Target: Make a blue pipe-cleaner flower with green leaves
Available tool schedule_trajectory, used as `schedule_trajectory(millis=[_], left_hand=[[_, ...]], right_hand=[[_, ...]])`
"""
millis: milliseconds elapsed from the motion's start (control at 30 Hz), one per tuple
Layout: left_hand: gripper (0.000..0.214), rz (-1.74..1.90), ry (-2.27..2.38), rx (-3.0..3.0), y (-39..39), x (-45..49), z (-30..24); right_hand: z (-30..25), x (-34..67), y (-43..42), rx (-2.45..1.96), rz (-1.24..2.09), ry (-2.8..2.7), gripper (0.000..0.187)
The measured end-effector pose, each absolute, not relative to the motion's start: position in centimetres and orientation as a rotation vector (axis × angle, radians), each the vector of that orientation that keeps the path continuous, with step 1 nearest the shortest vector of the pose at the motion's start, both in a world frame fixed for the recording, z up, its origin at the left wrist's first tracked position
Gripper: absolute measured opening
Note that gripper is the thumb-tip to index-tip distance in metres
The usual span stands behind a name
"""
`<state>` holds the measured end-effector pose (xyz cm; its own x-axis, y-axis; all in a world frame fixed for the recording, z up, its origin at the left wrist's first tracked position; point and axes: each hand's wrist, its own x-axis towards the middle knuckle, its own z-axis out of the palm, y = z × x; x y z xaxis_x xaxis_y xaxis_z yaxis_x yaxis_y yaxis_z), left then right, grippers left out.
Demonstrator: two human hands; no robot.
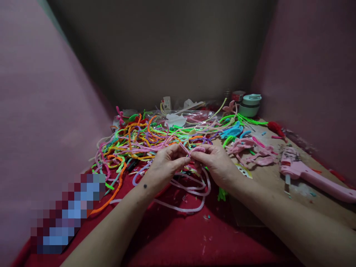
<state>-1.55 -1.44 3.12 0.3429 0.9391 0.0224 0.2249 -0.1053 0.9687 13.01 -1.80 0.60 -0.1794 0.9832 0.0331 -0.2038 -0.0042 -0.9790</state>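
Note:
Between my two hands is a pink pipe cleaner (198, 149), bent into a small loop. Thumb and fingers of my left hand (170, 159) pinch its left part, where a straight end sticks up. My right hand (213, 157) pinches the looped part from the other side. Both hands hover over a large heap of multicoloured pipe cleaners (133, 137). Just beneath them, pale lilac pipe cleaners (191, 191) curl across the red cloth (167, 237). The fingertips partly hide how the pink piece is twisted.
A pink glue gun (311, 174) lies on a brown board (258, 207) at the right. Near it are shaped pink pipe-cleaner pieces (261, 152) and blue ones (233, 130). A mint-green lidded container (250, 105) stands at the back. Pink walls (311, 74) rise at both sides.

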Motion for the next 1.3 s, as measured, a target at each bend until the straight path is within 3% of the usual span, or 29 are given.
schedule_trajectory(millis=[400,633,767,967,1100,1200,1300], left_hand=[[0.016,0.926,1.089,1.476,-1.6,-1.5,3.6],[0.011,0.95,1.102,1.566,-1.6,-1.6,3.0],[0.006,1.057,1.082,2.026,-1.4,-2.1,2.2],[0.02,1.03,0.78,3.052,-1.2,-2.8,1.5],[0.015,1.086,1.025,2.468,-1.3,-2.5,2.1],[0.017,0.902,1.089,1.78,-1.3,-2.5,3.0],[0.02,0.755,1.057,1.506,-1.1,-2.7,3.6]], right_hand=[[1.2,13.5,-1.6,-1.091,1.085,-1.502,0.013],[1.5,13.7,-1.9,-1.056,1.171,-1.478,0.019],[1.1,13.6,-1.6,-0.98,1.323,-1.363,0.021],[0.2,13.5,-0.9,-0.831,1.534,-1.176,0.017],[0.6,13.6,-0.9,-0.851,1.49,-1.22,0.018],[1.1,13.6,-1.2,-0.925,1.344,-1.329,0.014],[1.1,13.6,-1.6,-1.003,1.108,-1.519,0.012]])
